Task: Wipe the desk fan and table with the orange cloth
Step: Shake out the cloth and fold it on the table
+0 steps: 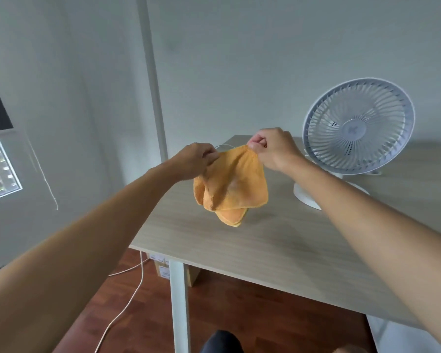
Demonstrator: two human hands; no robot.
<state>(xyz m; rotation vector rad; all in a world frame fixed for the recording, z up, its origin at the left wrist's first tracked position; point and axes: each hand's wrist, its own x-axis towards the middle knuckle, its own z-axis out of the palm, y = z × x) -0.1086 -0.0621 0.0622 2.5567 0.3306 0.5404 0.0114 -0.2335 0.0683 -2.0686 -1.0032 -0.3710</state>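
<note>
An orange cloth (pixel 231 186) hangs in folds above the light wooden table (pixel 252 248), its lowest tip close to the tabletop. My left hand (pixel 195 161) pinches its upper left corner and my right hand (pixel 273 147) pinches its upper right corner. The white desk fan (pixel 358 127) stands upright on its round base at the back right of the table, just right of my right hand, its grille facing me.
A white table leg (pixel 180 304) drops from the near left corner. A white cable (pixel 127 301) trails across the dark wooden floor, and a cardboard box (pixel 167 270) sits under the table. A window (pixel 0 169) is at the left wall.
</note>
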